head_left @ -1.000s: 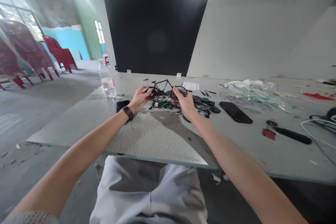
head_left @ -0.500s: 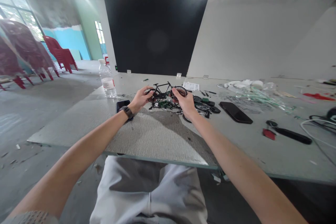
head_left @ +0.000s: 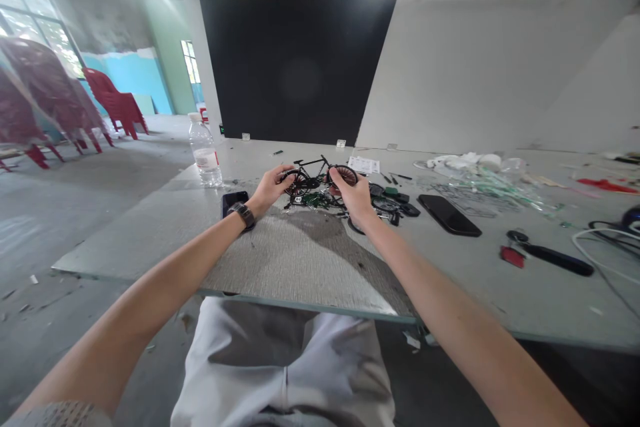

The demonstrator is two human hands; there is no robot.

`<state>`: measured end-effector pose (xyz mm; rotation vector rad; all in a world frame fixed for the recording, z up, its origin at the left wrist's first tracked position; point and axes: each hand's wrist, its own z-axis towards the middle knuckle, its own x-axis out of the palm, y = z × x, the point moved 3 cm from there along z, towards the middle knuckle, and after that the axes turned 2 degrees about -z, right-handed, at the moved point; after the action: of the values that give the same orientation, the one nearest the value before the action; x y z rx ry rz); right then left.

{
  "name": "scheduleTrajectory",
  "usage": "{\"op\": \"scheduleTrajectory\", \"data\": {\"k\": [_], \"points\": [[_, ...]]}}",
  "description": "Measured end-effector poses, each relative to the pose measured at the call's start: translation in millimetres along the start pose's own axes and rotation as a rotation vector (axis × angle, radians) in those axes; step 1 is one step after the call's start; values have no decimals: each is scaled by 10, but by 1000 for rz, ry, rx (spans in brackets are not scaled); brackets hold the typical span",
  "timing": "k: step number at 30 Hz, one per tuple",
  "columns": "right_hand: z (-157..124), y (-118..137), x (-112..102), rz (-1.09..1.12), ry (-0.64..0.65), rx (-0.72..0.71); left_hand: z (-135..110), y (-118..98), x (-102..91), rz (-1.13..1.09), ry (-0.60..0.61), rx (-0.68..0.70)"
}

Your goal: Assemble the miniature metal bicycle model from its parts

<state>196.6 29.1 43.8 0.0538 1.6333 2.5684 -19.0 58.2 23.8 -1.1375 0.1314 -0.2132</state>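
Note:
Between my hands a small black model bicycle (head_left: 314, 173) is held upright, just above the table. My left hand (head_left: 270, 188) is closed on its rear wheel, at the saddle end. With thumb on top, my right hand (head_left: 353, 195) grips the front wheel (head_left: 345, 177), whose spokes look reddish. Right below the bicycle lie green and black model parts (head_left: 316, 199). More dark parts (head_left: 393, 200), some of them wheel-shaped, spread out to the right of my right hand. My fingertips behind the wheels are hidden.
A phone (head_left: 449, 215) lies on the right, another dark phone (head_left: 234, 200) by my left wrist. A water bottle (head_left: 204, 153) stands at the left edge. Farther right are a black-handled tool (head_left: 560, 259), clear plastic wrapping (head_left: 520, 190) and a white cable (head_left: 600, 233). A printed sheet (head_left: 364, 165) lies behind.
The bicycle and both hands have shifted very slightly to the right. My grip on both wheels looks the same.

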Motion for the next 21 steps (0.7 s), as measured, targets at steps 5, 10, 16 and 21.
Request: {"op": "scheduleTrajectory", "data": {"k": [5,10,16,21], "points": [[-32,26,8,124,90,103,-5,-31,-6,35,28,16],[3,13,-17,0,27,0,17,3,-23,16,44,49],[15,15,-15,3,27,3,-3,-72,-1,43,65,90],[4,36,-5,57,81,50,-41,-146,11,57,79,130]]}}
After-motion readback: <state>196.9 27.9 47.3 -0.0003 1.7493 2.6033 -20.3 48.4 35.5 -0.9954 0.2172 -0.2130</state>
